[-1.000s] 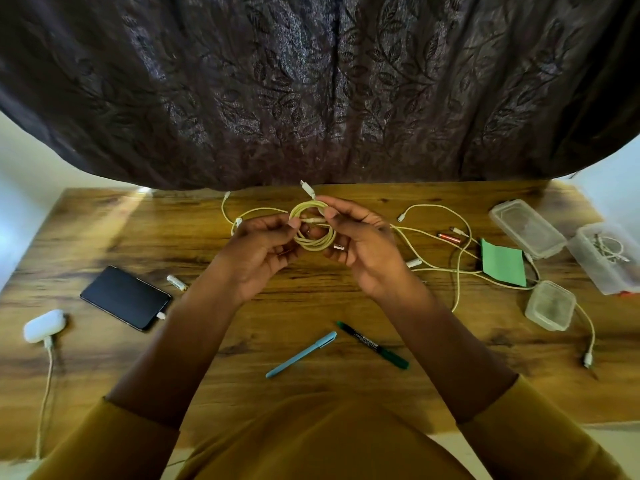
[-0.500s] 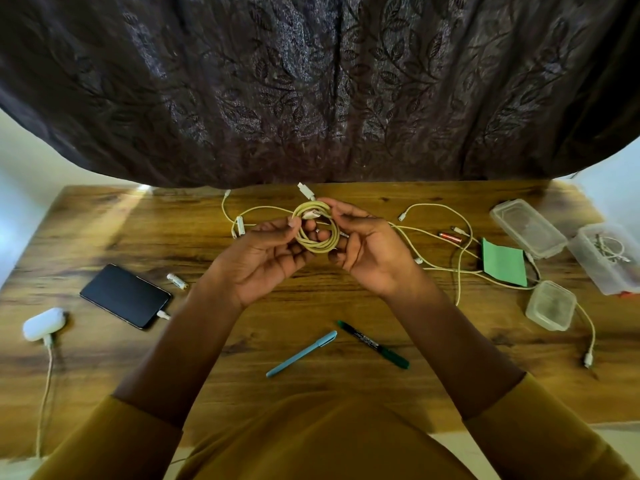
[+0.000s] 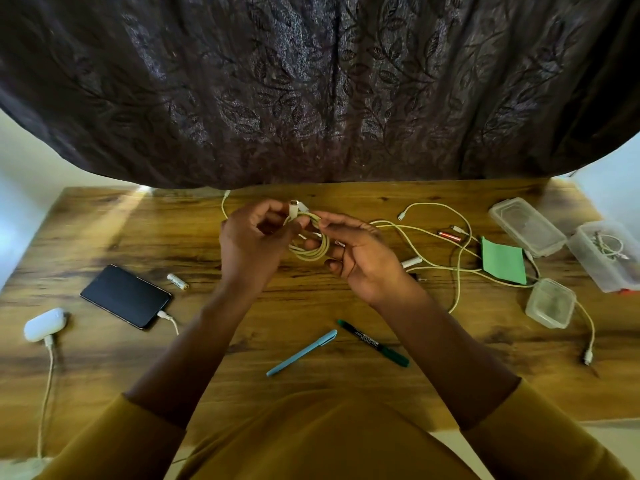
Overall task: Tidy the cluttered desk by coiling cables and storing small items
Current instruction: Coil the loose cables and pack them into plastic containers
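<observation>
Left hand (image 3: 250,242) has turned over, fingers pinching the coiled cable (image 3: 310,250).

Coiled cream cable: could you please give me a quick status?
Left hand and right hand both pinch the coiled cream cable above the wooden desk. Loose cream cables lie uncoiled.

Dim warm light, a bright streak on the desk (image 3: 104,237) at far left; wide-angle bending at edges, slightly soft.
</observation>
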`<state>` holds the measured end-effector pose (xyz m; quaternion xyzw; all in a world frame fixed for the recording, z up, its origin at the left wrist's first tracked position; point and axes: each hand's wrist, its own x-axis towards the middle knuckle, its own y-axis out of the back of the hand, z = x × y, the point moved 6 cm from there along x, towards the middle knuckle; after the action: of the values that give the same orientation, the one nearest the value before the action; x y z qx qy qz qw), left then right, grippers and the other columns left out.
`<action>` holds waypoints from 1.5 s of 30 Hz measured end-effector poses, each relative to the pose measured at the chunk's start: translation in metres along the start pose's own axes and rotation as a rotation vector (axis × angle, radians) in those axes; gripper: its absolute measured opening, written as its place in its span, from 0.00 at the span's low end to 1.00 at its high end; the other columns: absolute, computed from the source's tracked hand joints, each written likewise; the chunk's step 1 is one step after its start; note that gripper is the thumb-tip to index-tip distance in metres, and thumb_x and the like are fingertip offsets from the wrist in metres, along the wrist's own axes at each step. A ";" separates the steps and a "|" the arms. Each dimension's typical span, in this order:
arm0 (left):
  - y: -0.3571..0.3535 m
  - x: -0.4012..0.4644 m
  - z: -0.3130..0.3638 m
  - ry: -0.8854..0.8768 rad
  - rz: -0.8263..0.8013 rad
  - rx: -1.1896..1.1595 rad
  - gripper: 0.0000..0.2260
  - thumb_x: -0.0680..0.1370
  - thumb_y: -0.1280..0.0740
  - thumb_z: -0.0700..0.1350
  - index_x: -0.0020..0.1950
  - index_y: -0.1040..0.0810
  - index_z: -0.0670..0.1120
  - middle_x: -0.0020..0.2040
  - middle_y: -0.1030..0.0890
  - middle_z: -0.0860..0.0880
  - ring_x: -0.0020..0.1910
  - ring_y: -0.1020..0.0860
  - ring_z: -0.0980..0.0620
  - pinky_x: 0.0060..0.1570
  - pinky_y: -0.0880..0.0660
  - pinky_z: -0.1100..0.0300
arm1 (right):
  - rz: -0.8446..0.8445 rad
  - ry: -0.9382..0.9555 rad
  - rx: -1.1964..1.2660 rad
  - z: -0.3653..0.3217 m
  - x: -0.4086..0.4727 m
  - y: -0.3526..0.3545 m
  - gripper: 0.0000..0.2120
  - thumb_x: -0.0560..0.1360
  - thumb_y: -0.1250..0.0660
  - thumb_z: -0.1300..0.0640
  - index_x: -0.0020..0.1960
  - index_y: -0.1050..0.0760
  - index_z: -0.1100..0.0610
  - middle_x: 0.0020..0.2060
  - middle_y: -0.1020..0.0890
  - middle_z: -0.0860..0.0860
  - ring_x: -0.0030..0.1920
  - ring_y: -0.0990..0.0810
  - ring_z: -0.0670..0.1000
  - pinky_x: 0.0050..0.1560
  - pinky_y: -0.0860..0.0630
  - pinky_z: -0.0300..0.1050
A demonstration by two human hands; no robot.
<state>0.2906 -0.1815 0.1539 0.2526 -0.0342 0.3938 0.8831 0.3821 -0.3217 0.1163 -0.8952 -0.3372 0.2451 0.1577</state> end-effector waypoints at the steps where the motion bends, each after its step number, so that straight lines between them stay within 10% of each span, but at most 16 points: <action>1: 0.002 -0.001 0.005 -0.081 0.011 0.078 0.09 0.75 0.21 0.50 0.52 0.14 0.50 0.41 0.15 0.59 0.41 0.16 0.62 0.41 0.22 0.67 | -0.004 -0.004 0.006 0.000 0.000 -0.001 0.11 0.79 0.31 0.63 0.59 0.17 0.56 0.50 0.12 0.54 0.43 0.13 0.51 0.31 0.32 0.41; 15: 0.001 -0.012 0.027 -0.467 0.122 0.349 0.06 0.80 0.27 0.42 0.56 0.13 0.45 0.51 0.15 0.51 0.47 0.19 0.55 0.47 0.35 0.78 | -0.214 0.036 -0.065 -0.006 0.004 -0.006 0.18 0.80 0.36 0.67 0.69 0.23 0.58 0.50 0.14 0.53 0.46 0.13 0.52 0.36 0.26 0.41; 22: -0.003 -0.005 0.018 -0.414 0.053 0.317 0.06 0.81 0.28 0.48 0.52 0.15 0.46 0.46 0.14 0.53 0.42 0.17 0.53 0.41 0.22 0.48 | -0.054 0.172 -0.260 -0.006 0.003 -0.001 0.18 0.78 0.33 0.72 0.65 0.19 0.60 0.47 0.13 0.52 0.41 0.15 0.48 0.31 0.31 0.37; 30: -0.008 0.008 -0.020 0.348 0.098 -0.048 0.07 0.73 0.21 0.49 0.38 0.17 0.53 0.33 0.16 0.56 0.34 0.18 0.59 0.40 0.20 0.54 | 0.108 0.341 -0.282 0.001 0.004 -0.003 0.22 0.74 0.35 0.78 0.57 0.15 0.56 0.55 0.13 0.55 0.47 0.15 0.51 0.46 0.20 0.42; 36: -0.025 0.007 -0.036 0.800 -0.086 -0.644 0.19 0.72 0.21 0.39 0.61 0.18 0.38 0.46 0.13 0.44 0.41 0.14 0.48 0.37 0.18 0.55 | 0.088 0.396 -0.200 0.003 0.000 0.000 0.17 0.77 0.33 0.74 0.61 0.17 0.60 0.55 0.13 0.55 0.50 0.16 0.51 0.46 0.21 0.41; 45: -0.009 0.005 -0.015 0.119 0.008 -0.018 0.08 0.73 0.21 0.51 0.50 0.12 0.51 0.42 0.13 0.56 0.42 0.15 0.61 0.43 0.20 0.66 | 0.053 0.349 -0.189 -0.001 0.000 0.002 0.22 0.76 0.32 0.76 0.67 0.23 0.62 0.59 0.16 0.59 0.50 0.15 0.58 0.45 0.18 0.43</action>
<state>0.2986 -0.1762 0.1387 0.2209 0.0139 0.4112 0.8843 0.3834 -0.3236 0.1161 -0.9435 -0.3024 0.0574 0.1225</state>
